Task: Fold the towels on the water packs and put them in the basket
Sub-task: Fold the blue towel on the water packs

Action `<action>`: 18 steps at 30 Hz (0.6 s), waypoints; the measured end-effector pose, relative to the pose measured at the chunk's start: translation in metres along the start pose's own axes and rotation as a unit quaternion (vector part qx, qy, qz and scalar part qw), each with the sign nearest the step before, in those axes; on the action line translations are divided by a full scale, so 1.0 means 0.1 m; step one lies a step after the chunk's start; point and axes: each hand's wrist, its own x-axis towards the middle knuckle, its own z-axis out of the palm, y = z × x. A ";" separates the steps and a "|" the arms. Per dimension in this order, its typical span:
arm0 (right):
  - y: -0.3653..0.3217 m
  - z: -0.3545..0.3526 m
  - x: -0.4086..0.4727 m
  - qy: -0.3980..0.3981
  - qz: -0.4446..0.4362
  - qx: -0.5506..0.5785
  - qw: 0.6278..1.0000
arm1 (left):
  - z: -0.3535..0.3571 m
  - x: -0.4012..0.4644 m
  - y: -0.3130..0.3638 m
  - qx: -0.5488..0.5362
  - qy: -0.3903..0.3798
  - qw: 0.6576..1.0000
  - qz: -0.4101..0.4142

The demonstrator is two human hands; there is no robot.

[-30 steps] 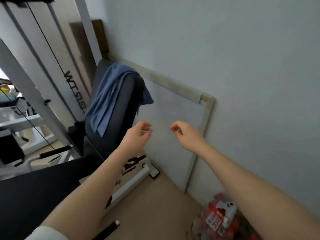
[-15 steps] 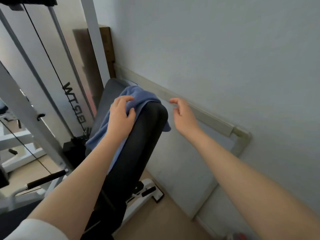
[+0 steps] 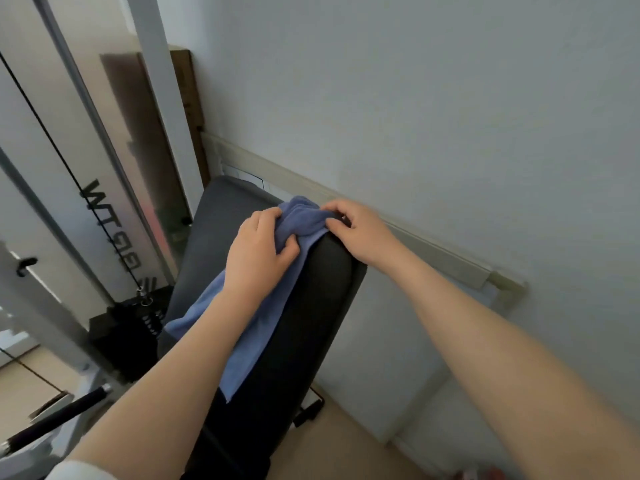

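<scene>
A blue towel (image 3: 249, 344) hangs draped over the top of a black padded bench back (image 3: 311, 323). My left hand (image 3: 258, 252) grips a bunched part of the towel near the top edge. My right hand (image 3: 360, 230) pinches the towel's bunched upper end at the top of the pad. The towel's lower part hangs down the left side under my left forearm. No water packs and no basket are in view.
A whiteboard (image 3: 398, 341) leans against the grey wall behind the bench. A white gym cable machine frame (image 3: 104, 202) with a black cable stands at the left. A black bar handle (image 3: 52, 420) lies low left. Something red (image 3: 481, 474) shows at the bottom edge.
Both hands have reached forward to the bench top; the left now bunches the towel in its fingers and the right has moved from the air beside it to pinch the towel.
</scene>
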 end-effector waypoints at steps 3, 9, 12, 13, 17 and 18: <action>0.07 -0.07 -0.14 0.022 0.014 -0.028 0.999 | 0.00 0.04 0.12 -0.018 -0.011 0.999 0.037; 0.12 -0.51 -0.83 0.127 0.092 0.140 0.978 | 0.13 0.02 0.89 -0.040 -0.067 0.988 0.134; 0.20 -0.86 -1.31 0.182 0.104 0.178 0.961 | 0.24 -0.16 1.36 -0.133 -0.136 0.972 0.137; 0.22 -0.99 -1.50 0.200 0.111 0.198 0.953 | 0.30 -0.22 1.49 -0.161 -0.165 0.964 0.135; 0.26 -1.48 -2.42 0.216 0.150 0.245 0.933 | 0.54 -0.62 2.06 -0.253 -0.329 0.904 0.102; 0.27 -1.59 -2.68 0.205 0.156 0.252 0.933 | 0.61 -0.76 2.20 -0.280 -0.372 0.881 0.080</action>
